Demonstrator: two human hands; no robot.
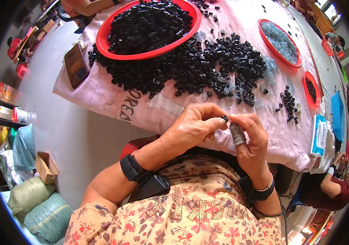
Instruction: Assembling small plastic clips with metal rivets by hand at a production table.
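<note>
My left hand (195, 124) pinches a small black plastic piece (225, 119) between thumb and forefinger, above the near edge of the table. Meeting it from the other side, my right hand (254, 143) has its fingertips closed on the same piece. A grey-brown wrap (237, 134) covers the right thumb. Just beyond both hands lies a wide heap of small black pieces (150, 75), with clear pieces (227, 79) mixed in at its right part. The held piece is too small and too covered by fingers to make out its exact shape.
A large red basin (141, 56) full of black pieces stands behind the heap. Right of it are a red tray (263, 35) of clear pieces and a smaller red tray (306, 87). A phone (76, 65) lies at left, a blue-white packet (318, 135) at right. Other people sit nearby.
</note>
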